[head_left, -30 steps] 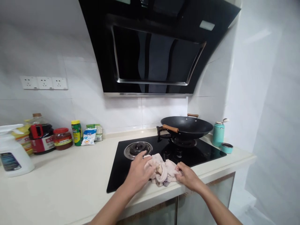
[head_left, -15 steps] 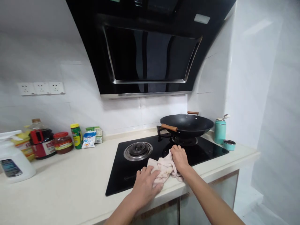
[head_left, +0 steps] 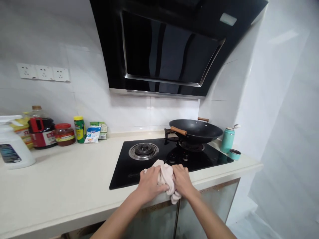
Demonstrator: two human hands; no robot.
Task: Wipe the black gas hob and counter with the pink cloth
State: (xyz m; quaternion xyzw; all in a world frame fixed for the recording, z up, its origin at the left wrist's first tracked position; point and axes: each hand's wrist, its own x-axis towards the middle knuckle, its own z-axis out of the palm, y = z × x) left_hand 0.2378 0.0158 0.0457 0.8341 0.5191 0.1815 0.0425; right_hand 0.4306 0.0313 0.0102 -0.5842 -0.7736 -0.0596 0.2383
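Note:
A pale pink cloth (head_left: 165, 174) is bunched up at the front edge of the black glass stove (head_left: 122, 169), with one end hanging over the counter edge. My left hand (head_left: 150, 182) grips its left side, thumb toward the middle. On the right side, my right hand (head_left: 182, 179) has its fingers curled over the cloth; the fingertips are partly hidden in its folds. Behind my hands are two stove knobs (head_left: 185, 156) and the left burner (head_left: 144, 151). A black wok (head_left: 196, 131) with wooden handles sits on the right burner.
A spray bottle (head_left: 15, 146), a dark sauce bottle (head_left: 42, 131), a red-lidded jar (head_left: 65, 135), a green shaker (head_left: 80, 130) and small packets (head_left: 92, 134) line the left counter. A teal flask (head_left: 227, 140) and its cup (head_left: 234, 154) stand right. The range hood (head_left: 159, 49) overhangs the stove.
Both hands have drawn closer together, bunching the cloth tighter. Cloth and hands have shifted left along the front of the stove, uncovering the knobs. The camera view has tilted.

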